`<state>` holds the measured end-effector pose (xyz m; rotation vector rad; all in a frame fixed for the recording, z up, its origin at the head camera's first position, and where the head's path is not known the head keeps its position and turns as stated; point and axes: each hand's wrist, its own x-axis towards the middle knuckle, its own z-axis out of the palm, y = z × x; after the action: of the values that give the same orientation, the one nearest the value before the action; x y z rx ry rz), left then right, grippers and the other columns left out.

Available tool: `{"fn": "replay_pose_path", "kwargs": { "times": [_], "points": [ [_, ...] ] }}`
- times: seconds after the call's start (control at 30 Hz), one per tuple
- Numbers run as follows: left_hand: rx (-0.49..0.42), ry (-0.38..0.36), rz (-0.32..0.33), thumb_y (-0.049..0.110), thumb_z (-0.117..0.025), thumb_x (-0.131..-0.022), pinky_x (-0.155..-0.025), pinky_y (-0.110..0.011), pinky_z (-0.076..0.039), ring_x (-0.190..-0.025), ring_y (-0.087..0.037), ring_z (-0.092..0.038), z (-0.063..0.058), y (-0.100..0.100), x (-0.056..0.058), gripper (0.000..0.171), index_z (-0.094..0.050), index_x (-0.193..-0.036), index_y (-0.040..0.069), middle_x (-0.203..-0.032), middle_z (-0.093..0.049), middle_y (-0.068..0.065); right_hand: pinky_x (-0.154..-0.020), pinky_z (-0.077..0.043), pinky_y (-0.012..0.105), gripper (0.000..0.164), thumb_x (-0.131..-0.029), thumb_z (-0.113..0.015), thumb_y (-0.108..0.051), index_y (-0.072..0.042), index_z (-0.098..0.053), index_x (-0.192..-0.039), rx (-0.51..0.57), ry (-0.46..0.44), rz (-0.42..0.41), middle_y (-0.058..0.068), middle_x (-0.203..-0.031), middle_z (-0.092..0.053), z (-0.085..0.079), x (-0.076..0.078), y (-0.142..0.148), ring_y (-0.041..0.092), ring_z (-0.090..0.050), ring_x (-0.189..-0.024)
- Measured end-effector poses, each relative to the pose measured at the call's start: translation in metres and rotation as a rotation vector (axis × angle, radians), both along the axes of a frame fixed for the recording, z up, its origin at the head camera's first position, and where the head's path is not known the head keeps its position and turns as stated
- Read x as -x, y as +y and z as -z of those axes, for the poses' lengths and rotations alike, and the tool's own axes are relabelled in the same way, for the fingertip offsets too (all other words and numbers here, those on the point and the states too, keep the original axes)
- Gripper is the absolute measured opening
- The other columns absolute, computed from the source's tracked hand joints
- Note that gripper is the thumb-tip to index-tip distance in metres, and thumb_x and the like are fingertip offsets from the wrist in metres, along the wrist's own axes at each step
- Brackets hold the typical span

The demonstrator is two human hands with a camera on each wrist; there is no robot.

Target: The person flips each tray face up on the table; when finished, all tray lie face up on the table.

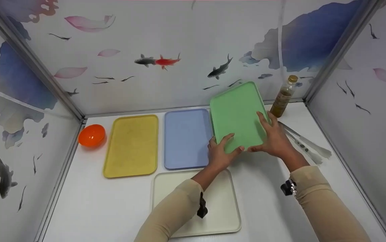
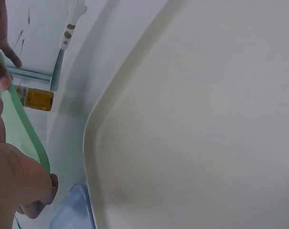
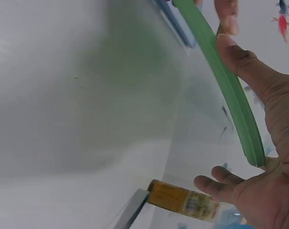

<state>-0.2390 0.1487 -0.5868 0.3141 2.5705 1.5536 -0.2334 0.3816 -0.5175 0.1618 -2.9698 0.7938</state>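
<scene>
Both hands hold a light green rectangular tray (image 1: 238, 114), tilted with its near edge raised off the table. My left hand (image 1: 220, 153) grips its near left corner, the thumb along the near edge. The right hand (image 1: 275, 139) holds the near right corner, fingers spread up the right side. In the right wrist view the tray (image 3: 230, 95) is seen edge-on, the right thumb pressing its rim. In the left wrist view the left fingers curl round the green rim (image 2: 32, 131). A blue tray (image 1: 187, 139) lies flat just left of the green one.
A yellow tray (image 1: 132, 146) and an orange bowl (image 1: 92, 135) sit further left. Below the left forearm lies a cream tray (image 1: 219, 215). An oil bottle (image 1: 283, 99) stands at the back right, near a knife (image 1: 309, 151) with a spotted white handle. Patterned walls enclose the table.
</scene>
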Motion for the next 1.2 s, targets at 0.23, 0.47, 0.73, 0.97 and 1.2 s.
{"fn": "replay_pose_path", "kwargs": {
  "times": [0.23, 0.47, 0.73, 0.97, 1.2],
  "points": [
    [0.045, -0.011, 0.059, 0.062, -0.075, -0.100, -0.120, -0.075, -0.038, -0.162, -0.054, -0.027, -0.004, -0.003, -0.003, 0.075, -0.049, -0.166, 0.039, -0.176, -0.022, -0.033, -0.118, -0.028, 0.087, 0.145, -0.075, -0.105, -0.042, -0.017, -0.007, -0.180, 0.087, -0.096, 0.029, 0.036, -0.180, -0.011, 0.036, -0.003, 0.026, 0.073, -0.012, -0.157],
    [0.225, 0.014, 0.151, 0.070, -0.064, -0.102, -0.125, -0.069, -0.033, -0.160, -0.051, -0.030, -0.007, -0.008, 0.003, 0.082, -0.040, -0.171, 0.033, -0.172, -0.035, -0.030, -0.122, -0.025, 0.073, 0.148, -0.075, -0.104, -0.043, -0.006, -0.005, -0.178, 0.135, -0.134, 0.011, 0.037, -0.179, -0.016, 0.064, -0.005, 0.037, 0.058, -0.022, -0.162],
    [0.272, -0.004, 0.227, 0.060, -0.062, -0.107, -0.134, -0.064, -0.017, -0.164, -0.051, -0.024, 0.000, -0.020, 0.010, 0.084, -0.035, -0.173, 0.015, -0.165, -0.046, -0.030, -0.122, -0.034, 0.078, 0.151, -0.074, -0.103, -0.051, -0.010, -0.002, -0.178, 0.095, -0.225, 0.019, 0.038, -0.179, -0.015, 0.075, 0.001, 0.035, 0.062, -0.024, -0.154],
    [0.319, 0.022, 0.241, 0.061, -0.060, -0.107, -0.133, -0.069, -0.015, -0.164, -0.052, -0.026, 0.001, -0.021, 0.008, 0.086, -0.035, -0.172, 0.011, -0.160, -0.052, -0.027, -0.112, -0.025, 0.094, 0.148, -0.078, -0.099, -0.056, -0.015, 0.001, -0.179, 0.054, -0.296, 0.029, 0.035, -0.180, -0.010, 0.076, 0.000, 0.032, 0.065, -0.017, -0.159],
    [0.414, 0.026, 0.234, 0.064, -0.060, -0.105, -0.132, -0.072, -0.017, -0.164, -0.049, -0.028, 0.001, -0.019, 0.002, 0.090, -0.032, -0.174, 0.014, -0.164, -0.050, -0.026, -0.112, -0.024, 0.094, 0.144, -0.082, -0.094, -0.060, -0.007, -0.001, -0.178, 0.018, -0.340, 0.039, 0.041, -0.176, -0.014, 0.083, -0.003, 0.030, 0.067, -0.019, -0.159]
  ]
}}
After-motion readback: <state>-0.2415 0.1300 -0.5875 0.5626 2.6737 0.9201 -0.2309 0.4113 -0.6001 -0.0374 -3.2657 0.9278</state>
